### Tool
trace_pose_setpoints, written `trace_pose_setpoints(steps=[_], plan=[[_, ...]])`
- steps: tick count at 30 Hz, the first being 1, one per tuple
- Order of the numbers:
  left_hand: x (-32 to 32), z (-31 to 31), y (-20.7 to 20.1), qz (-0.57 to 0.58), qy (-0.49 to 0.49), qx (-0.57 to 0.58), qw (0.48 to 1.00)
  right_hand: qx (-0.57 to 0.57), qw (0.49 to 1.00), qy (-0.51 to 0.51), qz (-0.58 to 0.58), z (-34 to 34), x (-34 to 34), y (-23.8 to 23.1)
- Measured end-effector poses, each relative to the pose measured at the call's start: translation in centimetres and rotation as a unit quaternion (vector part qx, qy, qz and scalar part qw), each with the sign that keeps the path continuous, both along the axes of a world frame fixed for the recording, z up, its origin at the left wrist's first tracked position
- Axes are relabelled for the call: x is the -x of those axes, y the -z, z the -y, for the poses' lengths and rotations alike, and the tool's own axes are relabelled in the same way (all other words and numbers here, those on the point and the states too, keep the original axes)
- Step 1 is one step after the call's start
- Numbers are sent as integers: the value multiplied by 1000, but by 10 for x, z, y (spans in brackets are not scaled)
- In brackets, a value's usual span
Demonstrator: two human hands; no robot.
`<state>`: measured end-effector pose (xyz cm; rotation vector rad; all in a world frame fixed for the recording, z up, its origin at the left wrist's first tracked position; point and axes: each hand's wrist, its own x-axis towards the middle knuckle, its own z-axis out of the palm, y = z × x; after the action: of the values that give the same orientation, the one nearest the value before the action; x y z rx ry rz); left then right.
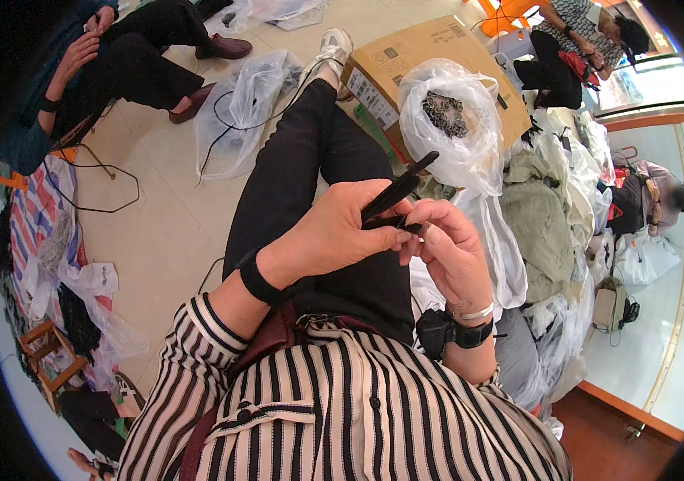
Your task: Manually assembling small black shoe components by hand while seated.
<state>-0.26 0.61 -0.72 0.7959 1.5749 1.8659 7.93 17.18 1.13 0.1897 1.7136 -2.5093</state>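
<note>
In front of my lap, my left hand (332,232) is closed round a narrow black strip (396,194), whose stiff-looking end sticks up and to the right past the fingers. A second black length runs lower, between both hands. The fingertips of my right hand (450,244) pinch its end, close against the left thumb. Whether the two lengths are one folded piece, I cannot tell. Beyond my hands, a clear plastic bag (485,148) stands open on a cardboard box (374,56), with many small dark pieces (446,114) inside.
To my right lies a heap of bags and olive-grey cloth (541,228) beside a white panel (655,321). Empty-looking clear plastic (242,108) and a black cord (105,210) lie on the tiled floor at left, near a small wooden stool (52,353). Other people sit around me.
</note>
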Motion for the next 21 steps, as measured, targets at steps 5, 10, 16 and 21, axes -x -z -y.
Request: trace_pose_setpoints(steps=[5, 10, 16, 21], plan=[[-3, 1, 1, -16, -4, 37, 999, 20, 997, -54, 54, -12, -1, 4], [-6, 1, -4, 12, 4, 31, 999, 56, 994, -43, 81, -9, 0, 2], [-9, 0, -2, 16, 24, 25, 999, 117, 987, -46, 98, -9, 1, 6], [-9, -3, -2, -15, 30, 47, 998, 98, 984, -78, 128, -16, 3, 5]])
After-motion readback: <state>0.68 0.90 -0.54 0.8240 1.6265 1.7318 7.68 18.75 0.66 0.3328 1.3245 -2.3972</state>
